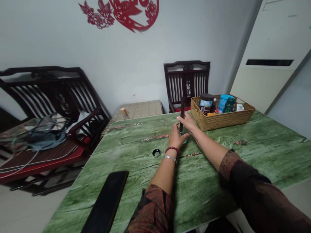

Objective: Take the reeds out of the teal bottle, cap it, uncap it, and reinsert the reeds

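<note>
Just right of the hands, a wicker basket [222,120] of jars and bottles [206,103] sits on the far side of the table. A small black ring [156,152] lies just left of the left wrist, and a long black flat bar [107,200] lies near the front left edge. Nothing lies between the hands and the dark stick [182,106], a slim straight rod standing upright far across the table. The right hand [188,123] is closed round its lower part. The left hand [176,137] curls at its foot, its grip hidden. The table [255,152] has a green wood-grain top. Beyond it are a dark chair [186,81], a bench [48,97] at left, and a red paper cutting [126,11] on the white wall.
</note>
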A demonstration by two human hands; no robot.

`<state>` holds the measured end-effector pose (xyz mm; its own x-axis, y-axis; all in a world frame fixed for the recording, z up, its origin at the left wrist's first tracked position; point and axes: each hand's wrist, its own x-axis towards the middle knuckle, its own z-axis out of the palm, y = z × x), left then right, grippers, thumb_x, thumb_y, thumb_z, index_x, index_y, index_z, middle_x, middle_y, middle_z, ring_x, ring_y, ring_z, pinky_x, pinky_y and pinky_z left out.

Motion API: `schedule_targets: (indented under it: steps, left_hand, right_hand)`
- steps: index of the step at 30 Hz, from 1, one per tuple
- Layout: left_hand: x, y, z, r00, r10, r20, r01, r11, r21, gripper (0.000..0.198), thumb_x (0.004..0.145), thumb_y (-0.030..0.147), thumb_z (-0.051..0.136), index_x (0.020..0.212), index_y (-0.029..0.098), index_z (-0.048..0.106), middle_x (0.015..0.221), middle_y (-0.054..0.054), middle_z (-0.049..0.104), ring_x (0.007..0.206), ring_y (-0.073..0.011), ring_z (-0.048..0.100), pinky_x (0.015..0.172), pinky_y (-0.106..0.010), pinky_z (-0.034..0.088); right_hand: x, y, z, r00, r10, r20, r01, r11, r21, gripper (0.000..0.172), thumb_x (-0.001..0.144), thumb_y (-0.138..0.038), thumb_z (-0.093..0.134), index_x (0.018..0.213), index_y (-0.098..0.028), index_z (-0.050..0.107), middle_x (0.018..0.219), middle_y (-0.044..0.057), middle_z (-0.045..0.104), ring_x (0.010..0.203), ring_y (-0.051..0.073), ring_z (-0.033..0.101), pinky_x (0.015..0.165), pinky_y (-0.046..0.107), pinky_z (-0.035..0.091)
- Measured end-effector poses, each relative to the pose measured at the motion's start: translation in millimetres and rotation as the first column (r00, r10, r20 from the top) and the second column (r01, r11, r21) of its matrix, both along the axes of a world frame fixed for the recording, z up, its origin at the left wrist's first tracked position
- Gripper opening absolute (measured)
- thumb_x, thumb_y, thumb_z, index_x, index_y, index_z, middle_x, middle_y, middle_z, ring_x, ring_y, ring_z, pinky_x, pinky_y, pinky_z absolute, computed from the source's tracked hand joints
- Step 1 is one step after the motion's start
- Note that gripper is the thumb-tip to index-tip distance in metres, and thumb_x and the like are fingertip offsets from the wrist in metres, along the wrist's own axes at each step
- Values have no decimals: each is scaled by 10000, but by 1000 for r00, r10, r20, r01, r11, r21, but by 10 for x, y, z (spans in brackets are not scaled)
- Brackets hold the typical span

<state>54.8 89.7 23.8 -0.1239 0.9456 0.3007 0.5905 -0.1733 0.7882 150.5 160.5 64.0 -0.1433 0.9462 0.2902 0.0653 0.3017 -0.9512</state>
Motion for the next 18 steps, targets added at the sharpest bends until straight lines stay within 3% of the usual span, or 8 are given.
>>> schedule_targets:
  steps: [3, 5, 8, 11, 13, 15, 18]
  left_hand:
    - [82, -225, 27, 999, -8, -45, 8, 1000, -1, 774, 686, 263, 799, 1351, 131, 427, 1281, -208, 622, 1152, -342, 612, 942, -460, 461]
    - [128, -320, 32, 999, 3, -40, -3, 1000, 1, 748, 696, 258, 786, 1347, 152, 432, 1298, -200, 612, 1164, -332, 609, 935, -443, 466]
    - [187, -410, 26, 999, 17, -33, -17, 1000, 13, 758, 708, 252, 773, 1373, 181, 416, 1333, -195, 580, 1207, -323, 586, 973, -446, 450]
    - [158, -495, 40, 1000, -11, 13, 10, 997, 76, 853, 669, 287, 813, 1402, 148, 400, 1384, -225, 524, 1302, -347, 505, 1066, -485, 387]
    - [22, -568, 55, 996, -40, 85, 27, 989, 146, 822, 679, 357, 812, 1386, 152, 444, 1384, -218, 518, 1329, -352, 469, 1111, -506, 336]
    - [-218, -647, 53, 987, -42, 155, 11, 980, 198, 638, 737, 399, 758, 1306, 205, 544, 1317, -173, 572, 1291, -337, 492, 1119, -515, 316]
    - [-665, -756, -25, 992, 44, 117, -63, 983, 170, 471, 679, 347, 782, 1126, 256, 668, 1227, -135, 628, 1260, -349, 492, 1135, -526, 271]
  right_hand:
    - [-25, -239, -9, 999, -19, -27, 16, 995, -93, 130, 829, -309, 602, 880, -190, 605, 822, 18, 678, 683, 143, 616, 639, 275, 522]
    - [-49, -379, -2, 998, -4, -61, -3, 993, -119, 172, 871, -352, 550, 807, -194, 575, 721, 4, 659, 583, 124, 585, 546, 238, 486]
    - [-80, -518, 99, 990, -50, -129, 47, 998, -29, 278, 891, -429, 541, 730, -204, 527, 555, -36, 559, 500, 100, 523, 514, 210, 451]
    - [-36, -610, 394, 959, -77, -273, 108, 989, 100, 341, 911, -509, 511, 735, -218, 487, 500, -73, 448, 470, 88, 464, 537, 216, 462]
    - [94, -676, 662, 940, -60, -336, 132, 971, 198, 366, 929, -554, 474, 769, -225, 476, 519, -77, 419, 476, 90, 457, 551, 224, 467]
    - [320, -758, 883, 948, -57, -313, 154, 944, 293, 371, 950, -571, 437, 821, -227, 486, 552, -69, 426, 486, 97, 462, 553, 230, 451]
    - [756, -908, 920, 986, -166, -34, 166, 906, 390, 325, 993, -502, 415, 890, -221, 541, 624, -28, 511, 587, 136, 533, 612, 248, 438]
